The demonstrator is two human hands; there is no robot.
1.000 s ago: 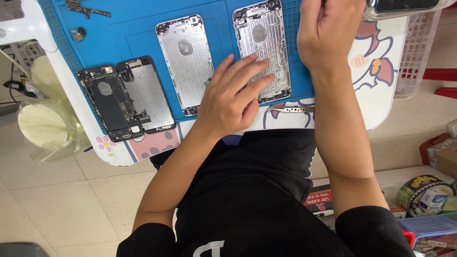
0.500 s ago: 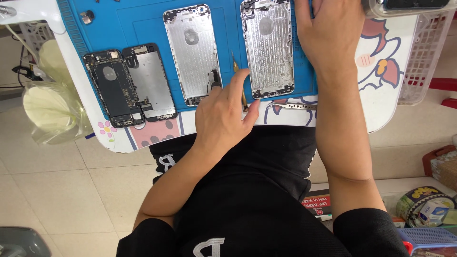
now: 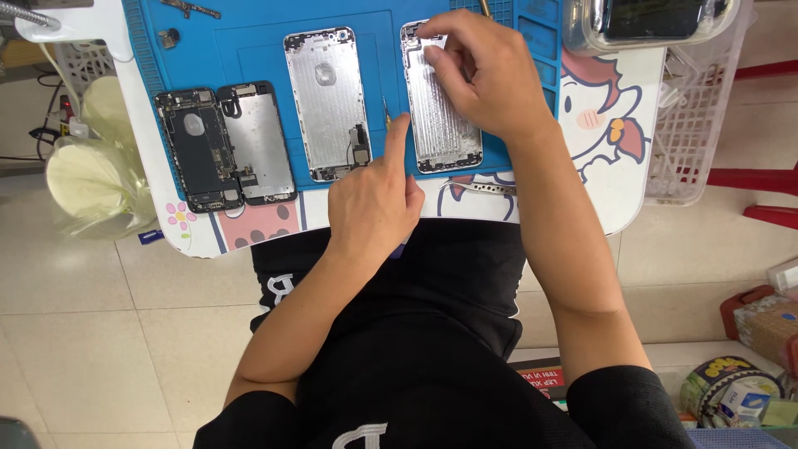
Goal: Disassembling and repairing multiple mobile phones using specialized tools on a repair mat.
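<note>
Head view: we find the right hand (image 3: 482, 79) resting on the upper part of a silver phone shell (image 3: 445, 125) that lies on the blue mat (image 3: 249, 41), fingers bent and pressing or pinching at its top edge; we cannot tell whether anything small is gripped. The left hand (image 3: 374, 204) is loosely clenched at the table's (image 3: 598, 175) near edge, forefinger extended beside a thin yellow-tipped tool (image 3: 386, 116) between the two silver shells. A second silver shell (image 3: 326, 104) lies left of it. A dark opened phone (image 3: 198, 150) and its grey panel (image 3: 259, 141) lie at the mat's left end.
</note>
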